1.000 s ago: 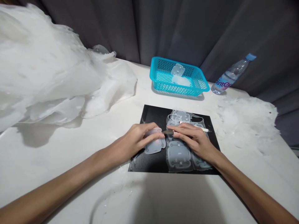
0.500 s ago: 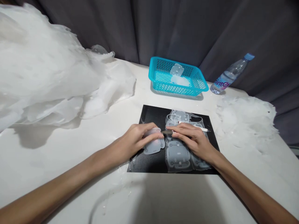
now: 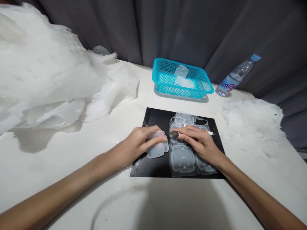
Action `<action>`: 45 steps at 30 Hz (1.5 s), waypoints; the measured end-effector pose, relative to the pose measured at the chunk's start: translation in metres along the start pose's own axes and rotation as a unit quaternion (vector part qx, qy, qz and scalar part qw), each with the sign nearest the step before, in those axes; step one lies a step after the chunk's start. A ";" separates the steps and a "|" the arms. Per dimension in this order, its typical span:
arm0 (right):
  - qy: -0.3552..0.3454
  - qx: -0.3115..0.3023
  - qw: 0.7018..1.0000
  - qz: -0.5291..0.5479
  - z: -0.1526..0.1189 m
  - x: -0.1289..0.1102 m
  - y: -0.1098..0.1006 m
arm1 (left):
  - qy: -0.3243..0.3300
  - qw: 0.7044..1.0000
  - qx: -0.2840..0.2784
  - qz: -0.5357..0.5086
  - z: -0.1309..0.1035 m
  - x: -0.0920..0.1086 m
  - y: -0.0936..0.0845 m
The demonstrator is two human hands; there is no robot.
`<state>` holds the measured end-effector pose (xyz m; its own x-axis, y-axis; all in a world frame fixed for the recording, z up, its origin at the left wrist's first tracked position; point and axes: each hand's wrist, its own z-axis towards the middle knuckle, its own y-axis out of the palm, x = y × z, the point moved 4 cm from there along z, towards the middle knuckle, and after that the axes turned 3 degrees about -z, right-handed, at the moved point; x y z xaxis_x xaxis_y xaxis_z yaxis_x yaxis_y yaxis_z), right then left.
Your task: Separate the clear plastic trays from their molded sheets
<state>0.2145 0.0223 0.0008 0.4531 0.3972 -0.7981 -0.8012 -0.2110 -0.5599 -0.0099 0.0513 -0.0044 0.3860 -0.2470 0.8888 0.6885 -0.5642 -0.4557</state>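
My left hand [image 3: 146, 140] grips a translucent, rounded silicone-like piece [image 3: 157, 150] between thumb and fingers, over the left half of a black mat [image 3: 153, 169]. Pinched in my right hand [image 3: 196, 139] is a slim craft knife [image 3: 212, 133] with a white handle. Its pointed metal blade faces left, just short of the piece and apart from it. Beneath the right hand lies a clear moulded sheet [image 3: 183, 159] with several similar rounded shapes outlined in it. Part of that sheet is hidden by the hand.
Behind the mat stands a turquoise basket [image 3: 182, 92] holding a few translucent pieces. A water bottle [image 3: 230, 80] is right of it. A large white translucent heap [image 3: 48, 73] fills the left, and a smaller scrap pile [image 3: 254, 124] lies right. A dark curtain [image 3: 172, 28] hangs behind.
The knife tip has drawn slightly right and up, away from the piece's edge. My left hand and its piece have barely moved.
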 end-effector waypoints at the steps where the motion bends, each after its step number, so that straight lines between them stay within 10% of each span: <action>1: 0.001 -0.001 1.000 -0.001 0.000 0.000 0.000 | 0.000 1.000 0.001 0.001 0.000 0.000 0.000; 12: 0.003 -0.023 1.000 0.003 -0.001 -0.001 0.001 | 0.008 1.000 0.004 -0.006 -0.002 0.003 -0.002; 33: -0.010 0.152 0.983 -0.099 -0.011 -0.007 -0.016 | 0.003 1.000 -0.013 -0.002 -0.003 0.005 -0.003; 45: 0.137 0.266 0.911 -0.283 -0.018 0.085 -0.091 | -0.036 0.998 -0.001 -0.042 -0.003 0.006 -0.003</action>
<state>0.3330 0.0589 -0.0198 0.8749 0.0551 -0.4811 -0.4517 0.4510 -0.7698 -0.0116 0.0488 0.0028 0.3704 -0.1412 0.9181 0.7185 -0.5828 -0.3796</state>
